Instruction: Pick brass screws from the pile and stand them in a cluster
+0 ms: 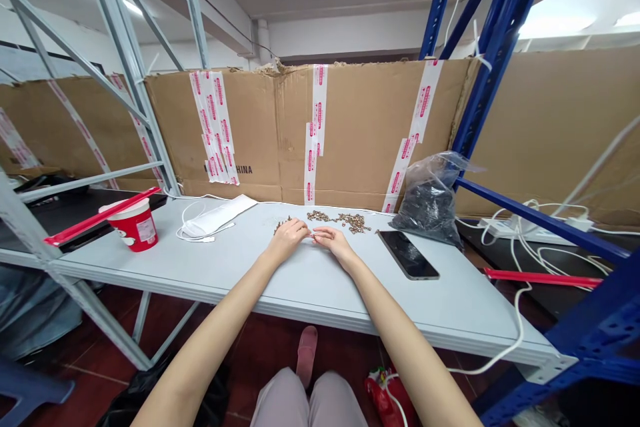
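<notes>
My left hand (pixel 289 239) and my right hand (pixel 330 245) lie palm down on the pale grey table top (pixel 310 293), their fingertips almost meeting. Small brass-coloured parts (pixel 340 219) lie scattered in a loose band just beyond my fingers. A smaller clump of them (pixel 281 225) sits right at my left hand's fingertips. I cannot tell whether either hand has a tiny part between its fingers. To the right of my right hand lies a black smartphone (pixel 409 255), face up.
A clear plastic bag of dark parts (pixel 429 203) stands at the table's back right, against a taped cardboard wall (pixel 350 133). At the left are a red-and-white cup (pixel 135 225) with a red stick, and a white packet (pixel 216 215) with a cable. Blue shelving uprights and a power strip (pixel 505 227) lie right.
</notes>
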A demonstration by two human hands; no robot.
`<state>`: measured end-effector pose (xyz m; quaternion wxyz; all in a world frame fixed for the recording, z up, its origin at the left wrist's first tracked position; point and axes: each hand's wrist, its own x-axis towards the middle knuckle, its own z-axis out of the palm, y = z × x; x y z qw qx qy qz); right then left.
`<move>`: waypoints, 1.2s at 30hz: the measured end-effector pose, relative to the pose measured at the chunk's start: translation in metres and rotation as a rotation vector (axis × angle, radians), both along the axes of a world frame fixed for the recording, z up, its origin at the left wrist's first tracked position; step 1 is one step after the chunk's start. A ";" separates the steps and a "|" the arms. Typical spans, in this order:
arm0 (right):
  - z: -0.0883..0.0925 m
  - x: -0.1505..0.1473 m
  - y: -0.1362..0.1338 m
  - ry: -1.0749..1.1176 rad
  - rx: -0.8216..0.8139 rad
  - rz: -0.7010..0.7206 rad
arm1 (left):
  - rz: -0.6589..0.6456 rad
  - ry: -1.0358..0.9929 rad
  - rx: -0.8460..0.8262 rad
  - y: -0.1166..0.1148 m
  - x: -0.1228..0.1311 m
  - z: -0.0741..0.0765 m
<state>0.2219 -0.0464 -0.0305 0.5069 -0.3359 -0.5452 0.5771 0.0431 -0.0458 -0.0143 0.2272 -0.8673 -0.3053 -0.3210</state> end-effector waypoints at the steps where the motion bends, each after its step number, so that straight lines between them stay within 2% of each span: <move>1: 0.000 0.000 0.000 0.004 -0.002 0.006 | -0.008 -0.004 -0.009 0.001 0.000 0.000; 8: 0.000 -0.002 -0.001 -0.014 -0.002 0.035 | -0.045 -0.025 -0.068 -0.001 0.000 0.001; 14: -0.002 -0.002 0.001 -0.033 0.010 -0.004 | -0.079 -0.035 -0.146 -0.005 0.004 0.002; 19: -0.005 -0.003 0.006 -0.090 0.029 -0.003 | -0.010 -0.181 -0.381 0.000 0.005 0.002; 22: -0.005 0.001 0.009 -0.276 0.084 -0.164 | 0.021 -0.290 -0.480 0.005 -0.001 0.007; 26: 0.003 0.014 0.004 -0.822 0.272 -0.676 | 0.110 -0.464 -0.424 0.010 -0.024 0.015; 28: 0.008 0.022 0.000 -0.995 0.289 -0.822 | 0.190 -0.502 -0.398 0.012 -0.038 0.016; 32: 0.011 0.031 -0.003 -1.205 0.239 -0.914 | 0.322 -0.483 -0.451 0.016 -0.059 0.014; 36: 0.005 0.033 -0.001 -1.348 0.222 -0.933 | 0.356 -0.439 -0.538 0.016 -0.067 0.011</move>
